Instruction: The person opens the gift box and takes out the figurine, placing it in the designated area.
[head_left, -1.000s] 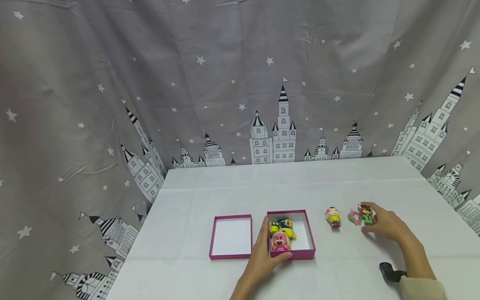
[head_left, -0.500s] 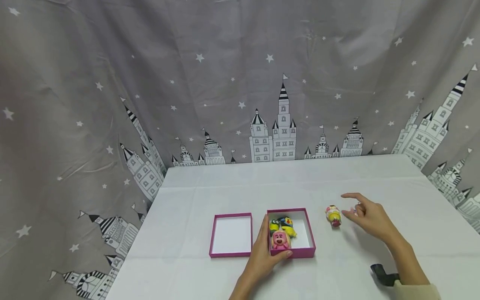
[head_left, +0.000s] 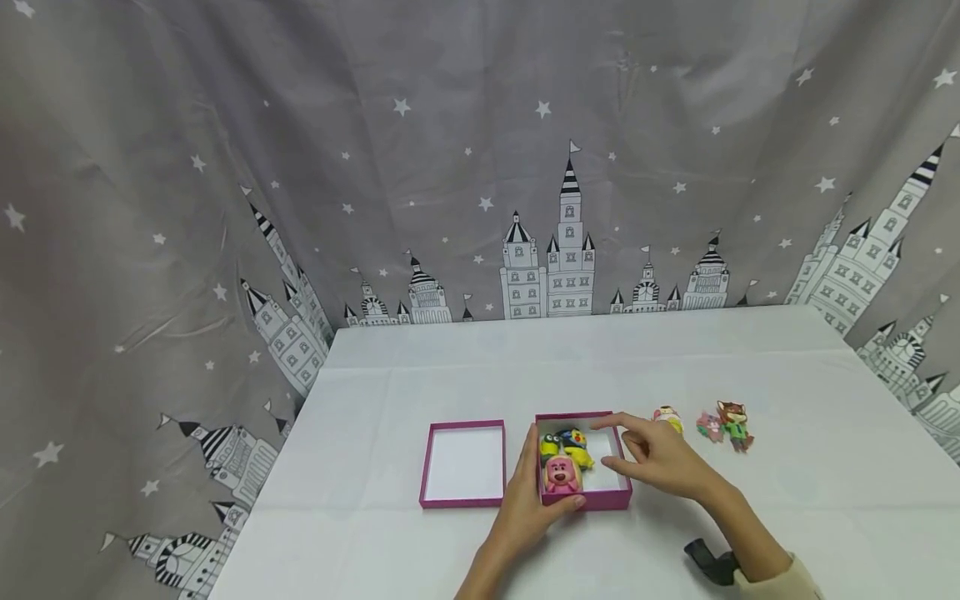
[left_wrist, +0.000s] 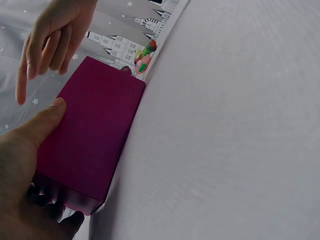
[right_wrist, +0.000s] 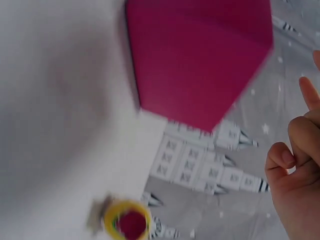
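Note:
My left hand (head_left: 522, 498) grips the near left corner of a magenta box (head_left: 607, 500), thumb along the front wall and fingers down the left side. Inside the box's left half sit a pink bear figure (head_left: 562, 475), a green-and-yellow figure (head_left: 549, 448) and a yellow figure with a blue-black top (head_left: 576, 450). Over the box's right side hovers my right hand (head_left: 660, 457), thumb and forefinger spread apart with nothing between them. Behind that hand, a yellow toy figure (head_left: 667, 417) is partly hidden. In the left wrist view the box's front wall (left_wrist: 95, 125) lies under my left thumb.
Left of the box lies a shallow magenta-rimmed lid (head_left: 463, 502), white inside. On the right of the white table (head_left: 375, 383) lie a small pink figure (head_left: 709, 426) and a fox figure in green (head_left: 735, 426). A grey castle-print curtain (head_left: 450, 167) hangs behind.
My right hand has let go of the fox figure and moved left, past the yellow figure, to above the box. The fox figure now lies in full view. The left hand stays on the box.

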